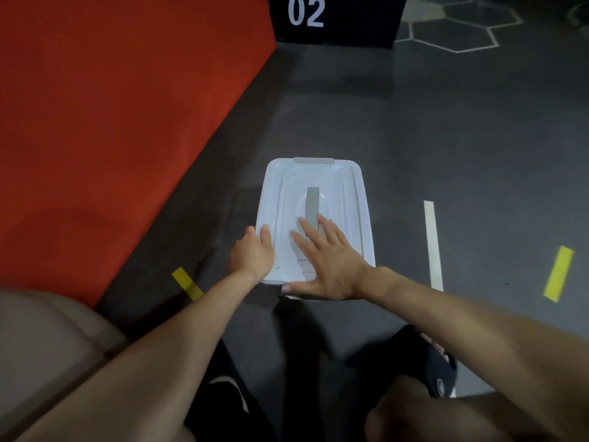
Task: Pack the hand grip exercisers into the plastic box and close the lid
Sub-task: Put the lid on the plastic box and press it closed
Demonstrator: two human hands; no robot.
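A translucent white plastic box (347, 199) sits on the dark grey floor (446, 122) beside a red mat (111, 106), its lid (277, 202) on. The right hand (331, 260) presses flat, fingers spread, near the grey handle (312, 208); the left hand (253, 253) curls over the lid's left edge.

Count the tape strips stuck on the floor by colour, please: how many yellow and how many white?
Yellow tape strips: 2, one left of the plastic box at and one far right at
White tape strips: 1, right of the box
Total: 3
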